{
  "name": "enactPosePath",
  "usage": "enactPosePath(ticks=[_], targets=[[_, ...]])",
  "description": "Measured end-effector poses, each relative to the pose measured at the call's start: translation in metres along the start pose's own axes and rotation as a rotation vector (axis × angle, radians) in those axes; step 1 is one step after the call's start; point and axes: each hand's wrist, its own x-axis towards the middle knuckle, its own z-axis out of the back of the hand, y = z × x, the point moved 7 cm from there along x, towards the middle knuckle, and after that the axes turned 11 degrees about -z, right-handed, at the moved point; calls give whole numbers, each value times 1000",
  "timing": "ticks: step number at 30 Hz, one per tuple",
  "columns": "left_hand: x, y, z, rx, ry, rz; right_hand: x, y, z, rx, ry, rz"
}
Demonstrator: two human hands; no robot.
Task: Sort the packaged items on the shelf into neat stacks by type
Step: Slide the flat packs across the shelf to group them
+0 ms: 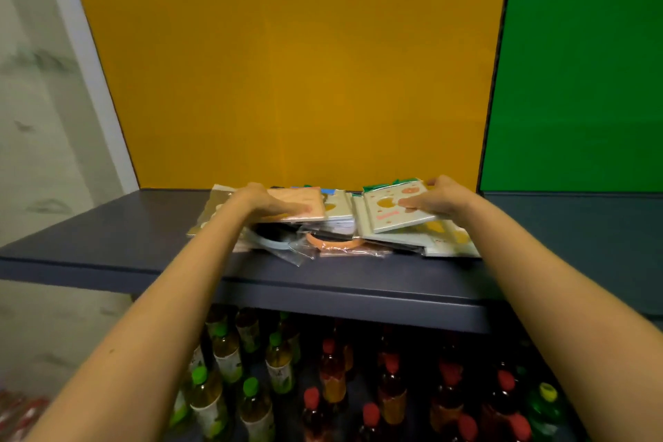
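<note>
Atop the shelf (107, 237), left hand (267, 203) presses peach packet (305, 204), right hand (439, 199) pinches patterned packet (387, 213)

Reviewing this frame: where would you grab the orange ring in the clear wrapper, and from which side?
Probably pinch the orange ring at its front arc, coming in from the open front edge of the shelf. That arc pokes out clear, while its rear lies under the stacked packets, so pull it forward.
</note>
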Motion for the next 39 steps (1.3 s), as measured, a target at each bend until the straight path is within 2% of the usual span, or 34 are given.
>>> enactPosePath(ticks=[3, 9, 13, 16, 21, 26, 34, 39], targets=[[1, 1, -3, -195, 91, -23, -8, 4, 2, 109, -53, 20], [7, 15, 12, -394, -41, -88, -20, 7, 0, 271, -148, 32], [12, 15, 22, -594, -1, -138, -28, 2, 1, 366, -180, 38], [13, -2, 28, -690, -11, -241, -32, -7, 12, 437, -219, 34], [0, -63, 13, -887, -34, -415, -51, -34, 51, 514, -311, 31], [-18, -141, -40, -967, 82, -476, -76, -76, 116, 498, -441, 5], [-65, -265, -144, -1090, 254, -465, -119, -173, 243, 484, -572, -71], [-106, -331, -205, -1024, 296, -457, -138, -228, 317, 447, -601, -106]])
